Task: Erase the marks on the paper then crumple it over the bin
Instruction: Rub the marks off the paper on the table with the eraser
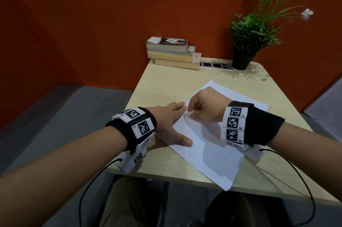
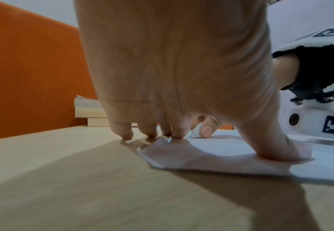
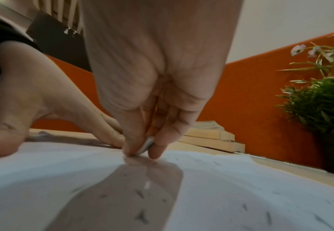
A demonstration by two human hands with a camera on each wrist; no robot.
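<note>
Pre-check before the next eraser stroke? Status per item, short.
1. Paper pinned: ok, left hand presses flat on its left edge.
2. Eraser gripped: ok, right hand pinches it, tip on the sheet.
3. Paper flat on the table: ok, though its near corner overhangs the edge.
4. Marks left under the eraser: cannot tell, the hand hides that spot.
5. Eraser crumbs on the sheet: not ok, scattered across it.
6. Bin in reach: cannot tell, none in view.

Head cam looks down from above; both wrist cams sit low, close, sharing the paper (image 1: 207,141) w/ it.
</note>
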